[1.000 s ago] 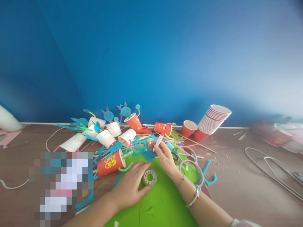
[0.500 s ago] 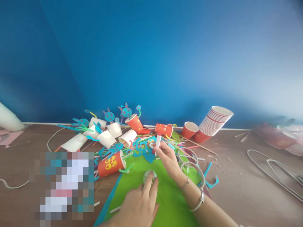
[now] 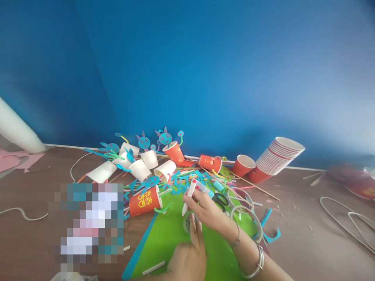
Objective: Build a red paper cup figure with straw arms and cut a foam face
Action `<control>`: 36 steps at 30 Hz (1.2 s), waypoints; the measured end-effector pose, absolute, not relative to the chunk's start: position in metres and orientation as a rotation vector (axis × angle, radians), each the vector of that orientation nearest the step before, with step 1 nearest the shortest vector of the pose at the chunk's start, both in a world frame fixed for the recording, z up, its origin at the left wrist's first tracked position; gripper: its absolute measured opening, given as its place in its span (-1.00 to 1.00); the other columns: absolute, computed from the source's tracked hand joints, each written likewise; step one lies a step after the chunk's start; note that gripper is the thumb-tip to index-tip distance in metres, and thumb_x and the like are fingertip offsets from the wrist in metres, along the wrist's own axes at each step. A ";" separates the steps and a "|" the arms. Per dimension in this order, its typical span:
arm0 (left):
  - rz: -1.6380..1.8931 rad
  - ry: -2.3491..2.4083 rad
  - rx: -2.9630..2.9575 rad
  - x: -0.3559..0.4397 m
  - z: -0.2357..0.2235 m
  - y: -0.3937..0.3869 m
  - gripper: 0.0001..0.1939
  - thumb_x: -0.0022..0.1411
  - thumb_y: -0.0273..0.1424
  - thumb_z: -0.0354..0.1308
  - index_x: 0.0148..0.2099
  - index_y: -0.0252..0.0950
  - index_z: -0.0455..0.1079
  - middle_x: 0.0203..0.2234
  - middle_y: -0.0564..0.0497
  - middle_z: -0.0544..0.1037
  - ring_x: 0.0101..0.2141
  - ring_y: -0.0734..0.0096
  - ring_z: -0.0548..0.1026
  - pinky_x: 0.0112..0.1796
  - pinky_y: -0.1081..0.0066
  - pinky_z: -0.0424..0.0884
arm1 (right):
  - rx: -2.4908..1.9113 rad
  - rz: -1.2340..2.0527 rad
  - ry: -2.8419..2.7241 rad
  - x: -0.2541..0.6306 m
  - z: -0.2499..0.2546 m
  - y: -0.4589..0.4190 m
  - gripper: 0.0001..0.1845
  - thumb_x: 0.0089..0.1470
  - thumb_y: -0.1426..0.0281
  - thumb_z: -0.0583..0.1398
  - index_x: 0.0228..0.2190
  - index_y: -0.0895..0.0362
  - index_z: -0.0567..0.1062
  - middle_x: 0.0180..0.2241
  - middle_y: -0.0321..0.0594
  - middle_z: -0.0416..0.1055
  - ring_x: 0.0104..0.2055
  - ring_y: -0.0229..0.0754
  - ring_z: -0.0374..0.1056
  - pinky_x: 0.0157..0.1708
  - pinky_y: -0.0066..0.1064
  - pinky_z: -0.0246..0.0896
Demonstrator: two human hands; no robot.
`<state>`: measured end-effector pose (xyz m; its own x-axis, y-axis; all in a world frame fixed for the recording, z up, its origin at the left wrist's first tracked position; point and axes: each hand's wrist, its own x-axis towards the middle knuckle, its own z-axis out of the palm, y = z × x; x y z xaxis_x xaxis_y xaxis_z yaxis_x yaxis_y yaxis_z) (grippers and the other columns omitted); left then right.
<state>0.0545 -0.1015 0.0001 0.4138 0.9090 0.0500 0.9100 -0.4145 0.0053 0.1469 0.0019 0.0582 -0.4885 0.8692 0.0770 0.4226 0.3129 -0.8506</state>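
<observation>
White marker (image 3: 190, 192) nearer the tape roll (image 3: 186, 224) — pinched in right fingers (image 3: 194, 205), left fingers (image 3: 193, 232) outstretched against the roll.

Soft glare pales the blue wall (image 3: 199, 78) at right.

R wrist (image 3: 227, 227) w/ silver bangles (image 3: 261, 259), thin bracelet (image 3: 238, 235)

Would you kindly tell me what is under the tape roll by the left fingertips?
A green sheet shows around the tape roll, which appears to lie on it. Whatever is directly beneath is covered by the roll and the left hand.
</observation>
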 end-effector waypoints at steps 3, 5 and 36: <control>-0.080 -1.664 -2.647 0.053 -0.001 -0.104 -0.43 0.15 -0.45 0.23 0.21 -0.46 0.32 0.07 -0.54 0.38 -0.66 0.24 0.52 -0.72 0.33 0.42 | -1.094 0.980 -2.216 0.139 0.067 0.000 -0.62 0.23 0.29 0.05 -0.60 0.07 0.18 -0.61 -0.39 0.15 -0.57 -0.30 0.07 -0.56 -0.41 -0.01; -0.075 -1.657 -2.655 0.052 -0.003 -0.104 -0.44 0.16 -0.44 0.23 0.21 -0.45 0.32 0.05 -0.52 0.41 -0.65 0.23 0.53 -0.72 0.34 0.42 | -1.036 0.930 -2.307 0.136 0.070 -0.001 -0.62 0.23 0.34 0.05 -0.62 0.08 0.17 -0.61 -0.39 0.16 -0.57 -0.30 0.08 -0.54 -0.41 -0.01; -0.147 -1.637 -2.630 0.047 -0.002 -0.101 -0.34 0.12 -0.55 0.11 0.29 -0.28 0.21 0.16 -0.46 0.32 -0.64 0.36 0.50 -0.72 0.42 0.36 | -1.117 0.967 -2.212 0.147 0.068 0.014 -0.64 0.27 0.26 -0.01 -0.56 0.07 0.18 -0.56 -0.36 0.16 -0.51 -0.25 0.10 -0.49 -0.38 0.02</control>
<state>0.0467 -0.1015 -0.0024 0.4385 0.8930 0.1014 0.8968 -0.4422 0.0164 0.1472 0.0137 0.0682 -0.5536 0.8270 0.0973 0.4902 0.4182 -0.7647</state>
